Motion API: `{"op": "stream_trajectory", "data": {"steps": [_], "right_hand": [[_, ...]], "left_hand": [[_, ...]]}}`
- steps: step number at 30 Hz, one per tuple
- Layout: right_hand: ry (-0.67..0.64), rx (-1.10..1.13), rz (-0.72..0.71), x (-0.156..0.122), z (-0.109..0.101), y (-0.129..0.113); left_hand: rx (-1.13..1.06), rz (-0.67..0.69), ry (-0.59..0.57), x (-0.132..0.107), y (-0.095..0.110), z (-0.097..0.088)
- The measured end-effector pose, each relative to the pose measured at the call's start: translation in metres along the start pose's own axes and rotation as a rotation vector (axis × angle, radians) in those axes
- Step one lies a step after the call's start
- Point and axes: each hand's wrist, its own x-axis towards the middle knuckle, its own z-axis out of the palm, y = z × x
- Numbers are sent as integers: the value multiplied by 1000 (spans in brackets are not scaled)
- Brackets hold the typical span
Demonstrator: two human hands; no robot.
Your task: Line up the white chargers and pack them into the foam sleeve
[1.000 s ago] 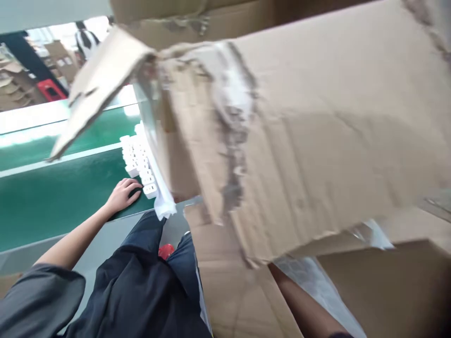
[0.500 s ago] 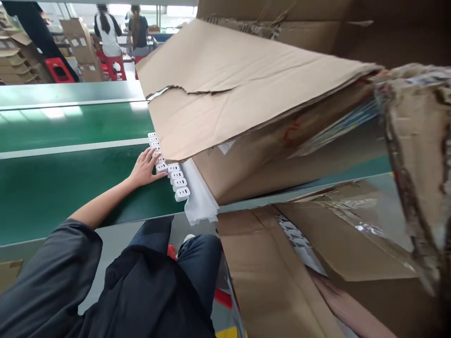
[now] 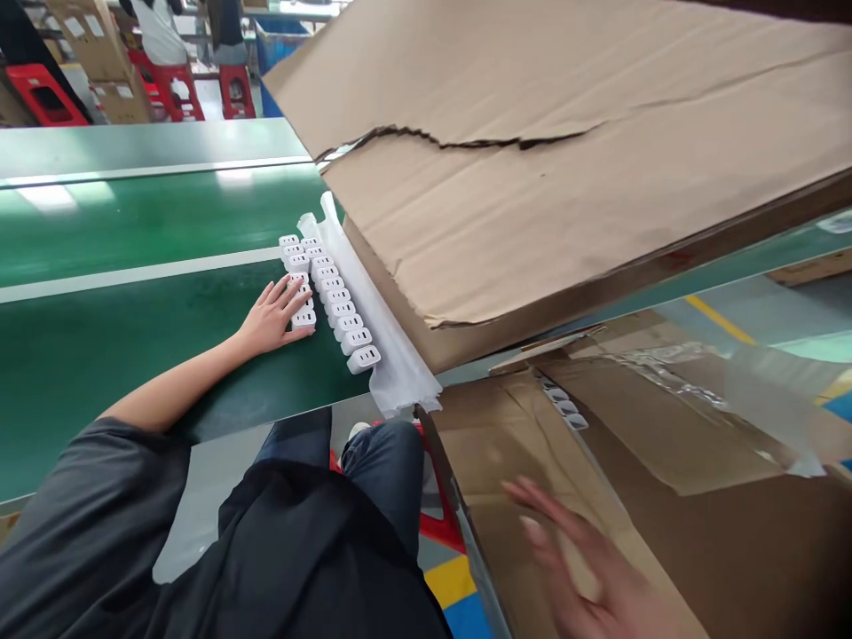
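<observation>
Two rows of small white plug adapters (image 3: 336, 302) lie on the green belt (image 3: 120, 328). My left hand (image 3: 272, 312) rests flat on the belt with spread fingers touching the left row of adapters. My right hand (image 3: 586, 568), blurred by motion, hangs over an open cardboard box (image 3: 519, 461) at the lower right, its fingers stretched out and empty. A strip of white plastic wrap (image 3: 386, 337) lies along the adapters' right side.
A large torn cardboard sheet (image 3: 565, 151) leans over the belt's right part. Clear plastic film (image 3: 725, 382) drapes across the box, and a few adapters (image 3: 563, 404) show inside it. Red stools (image 3: 166, 75) and other people stand beyond the belt.
The view has swung down and left. The cardboard sheet has lifted away from the adapters, showing both rows. My right hand has come into view over the box. My left hand stays on the adapters.
</observation>
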Motion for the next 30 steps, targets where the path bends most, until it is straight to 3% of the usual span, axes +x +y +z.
{"op": "stream_trajectory", "data": {"steps": [3,7,13,20,22,25,28,30], "right_hand": [[0,148,-219,30,44,-50],[-88,276,-426,54,90,-80],[-196,303,-445,60,115,-87],[-266,295,-396,56,132,-75],[-235,296,-416,58,133,-75],[-81,307,-523,67,126,-81],[68,242,-681,79,108,-90],[99,118,-795,85,91,-93]], "left_hand": [[-5,16,-39,-14,-2,-9],[2,60,-104,-29,0,-24],[-62,9,-121,-32,12,-41],[-220,-84,-114,-22,7,-32],[-397,-176,-102,-22,10,-35],[-919,-348,-157,-26,28,-48],[-1424,-451,-357,-31,60,-64],[-1551,-495,-510,-34,85,-71]]}}
